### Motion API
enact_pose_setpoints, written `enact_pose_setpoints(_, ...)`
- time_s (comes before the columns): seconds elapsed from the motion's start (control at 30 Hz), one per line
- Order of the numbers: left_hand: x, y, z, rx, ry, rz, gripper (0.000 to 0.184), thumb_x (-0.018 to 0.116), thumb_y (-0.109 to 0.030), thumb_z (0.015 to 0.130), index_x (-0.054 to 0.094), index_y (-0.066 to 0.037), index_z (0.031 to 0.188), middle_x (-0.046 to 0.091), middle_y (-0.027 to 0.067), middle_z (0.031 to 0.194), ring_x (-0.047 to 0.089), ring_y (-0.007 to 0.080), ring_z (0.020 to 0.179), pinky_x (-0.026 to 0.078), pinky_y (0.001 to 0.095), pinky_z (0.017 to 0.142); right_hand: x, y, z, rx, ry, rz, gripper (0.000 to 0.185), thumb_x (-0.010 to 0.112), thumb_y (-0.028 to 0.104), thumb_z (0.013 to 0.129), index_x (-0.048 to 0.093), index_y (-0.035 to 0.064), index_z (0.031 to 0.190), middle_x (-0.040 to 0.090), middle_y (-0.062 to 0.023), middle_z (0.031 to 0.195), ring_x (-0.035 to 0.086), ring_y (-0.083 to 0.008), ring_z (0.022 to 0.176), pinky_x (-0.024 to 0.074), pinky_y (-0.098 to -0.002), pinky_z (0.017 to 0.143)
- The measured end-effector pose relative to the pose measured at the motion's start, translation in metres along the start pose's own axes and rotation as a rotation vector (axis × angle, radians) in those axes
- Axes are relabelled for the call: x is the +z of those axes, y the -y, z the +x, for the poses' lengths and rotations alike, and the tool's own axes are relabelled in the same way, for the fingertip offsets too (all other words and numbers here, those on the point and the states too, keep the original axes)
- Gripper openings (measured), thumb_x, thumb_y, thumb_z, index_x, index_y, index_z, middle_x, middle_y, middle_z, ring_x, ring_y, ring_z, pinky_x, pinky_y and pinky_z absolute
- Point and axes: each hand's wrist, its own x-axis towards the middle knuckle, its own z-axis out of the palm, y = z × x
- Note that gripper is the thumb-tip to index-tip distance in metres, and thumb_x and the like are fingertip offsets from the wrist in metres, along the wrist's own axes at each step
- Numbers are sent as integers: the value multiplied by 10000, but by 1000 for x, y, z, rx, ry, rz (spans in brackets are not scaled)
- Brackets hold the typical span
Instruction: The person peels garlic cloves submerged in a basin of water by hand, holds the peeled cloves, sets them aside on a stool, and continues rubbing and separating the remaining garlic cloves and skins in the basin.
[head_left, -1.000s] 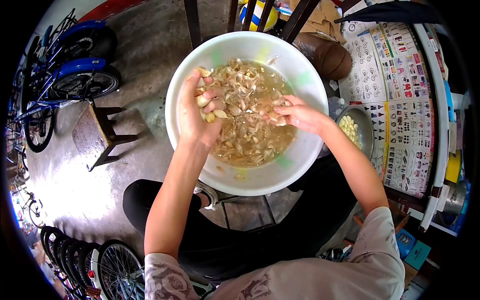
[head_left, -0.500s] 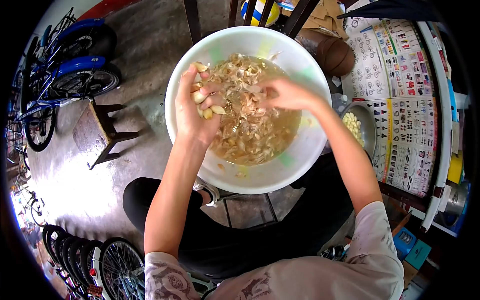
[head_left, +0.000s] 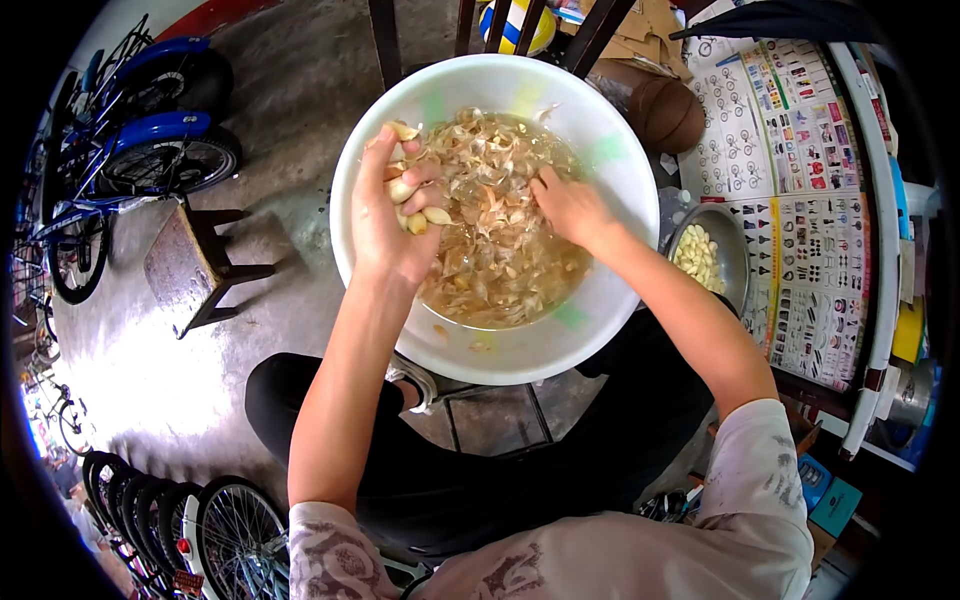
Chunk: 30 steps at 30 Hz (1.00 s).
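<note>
A wide white basin (head_left: 475,362) holds cloudy water with a thick layer of floating garlic skins (head_left: 490,215). My left hand (head_left: 385,215), on the basin's left side, is curled around several garlic cloves (head_left: 405,190), some with skin on. On the right side, my right hand (head_left: 568,205) dips into the skins at the water's surface. Its fingers are bent together, and their tips are partly hidden among the skins, so what they pinch is not visible. To the right of the basin stands a metal bowl (head_left: 738,262) with peeled garlic cloves (head_left: 700,258) in it.
A table covered with printed sheets (head_left: 805,270) runs along the right. Behind the basin are dark chair slats (head_left: 383,45), a ball (head_left: 520,25) and a brown basketball (head_left: 667,115). A wooden stool (head_left: 195,260) and blue bicycles (head_left: 150,150) stand at left.
My right hand has moved slightly right and down to the skins, and its motion blur is gone. More of the metal bowl shows. My left hand keeps its hold on the cloves.
</note>
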Motion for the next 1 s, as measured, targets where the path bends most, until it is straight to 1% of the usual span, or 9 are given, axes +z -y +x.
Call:
enact_pose_setpoints(0.1, -4, -2, 0, 1, -4, -7, 113, 588, -164, 961, 544, -72, 1010, 522, 12, 909, 435, 36, 644, 291, 143, 440, -29, -22, -25, -154, 100, 167, 467, 696, 168, 834, 569, 86, 1276, 506, -167, 1323, 614, -339, 1066, 520, -419, 873)
enact_pose_setpoints(0.17, -5, -3, 0, -4, -7, -8, 116, 591, -164, 959, 542, -71, 1011, 521, 13, 912, 434, 36, 643, 291, 143, 441, -75, -13, -36, -88, 207, 172, 597, 787, 201, 752, 584, 144, 1310, 510, -122, 1330, 632, -314, 1029, 528, -395, 897)
enact_pose_setpoints(0.23, -3, -4, 1, 10, -30, 1, 120, 598, -163, 955, 543, -74, 1011, 523, 12, 911, 434, 36, 641, 291, 145, 441, -94, 5, -37, 65, 11, 162, 513, 785, 188, 758, 632, 143, 1245, 520, -83, 1320, 639, -278, 1017, 533, -380, 900)
enact_pose_setpoints(0.3, -4, -4, 1, 0, -1, -2, 118, 600, -163, 953, 544, -77, 1011, 522, 10, 912, 435, 35, 642, 292, 145, 441, -87, 33, -24, 80, 36, 250, 436, 781, 192, 764, 664, 137, 1181, 527, -54, 1292, 643, -267, 993, 540, -386, 882)
enact_pose_setpoints(0.37, -2, -2, 1, -4, 32, -7, 117, 603, -163, 951, 545, -80, 1010, 522, 9, 913, 435, 35, 642, 293, 145, 441, -51, 49, -15, -277, -293, 329, 316, 766, 102, 759, 657, 73, 1055, 580, -102, 1065, 632, -304, 936, 559, -415, 824)
enact_pose_setpoints(0.57, -1, -5, -2, 3, -16, 13, 110, 598, -161, 953, 542, -84, 1008, 521, 7, 910, 436, 34, 642, 295, 145, 441, -21, 50, 11, -135, -151, 346, 137, 692, 97, 800, 591, 39, 871, 592, -135, 986, 627, -348, 872, 527, -460, 743)
enact_pose_setpoints(0.63, -3, -4, 1, 21, -21, 18, 116, 600, -161, 952, 542, -85, 1017, 522, 11, 909, 439, 34, 642, 296, 144, 442, -26, 42, 7, -124, -197, 458, 143, 693, 90, 823, 604, 23, 911, 622, -122, 936, 649, -292, 818, 532, -427, 722)
enact_pose_setpoints(0.73, -4, -4, 2, 18, -16, 20, 121, 599, -162, 953, 542, -85, 1027, 523, 13, 909, 442, 35, 643, 297, 142, 442, -24, 25, 5, 43, 68, 1508, 126, 616, -26, 888, 652, 13, 1002, 682, -56, 895, 646, -112, 840, 530, -262, 748)
enact_pose_setpoints(1.0, -4, -3, 3, 16, 0, 11, 120, 597, -157, 954, 542, -84, 1032, 530, 17, 915, 447, 36, 643, 298, 142, 443, -40, 30, -12, 39, 110, 1480, 271, 587, -88, 885, 612, -32, 1149, 647, -105, 1108, 689, -175, 951, 555, -264, 830)
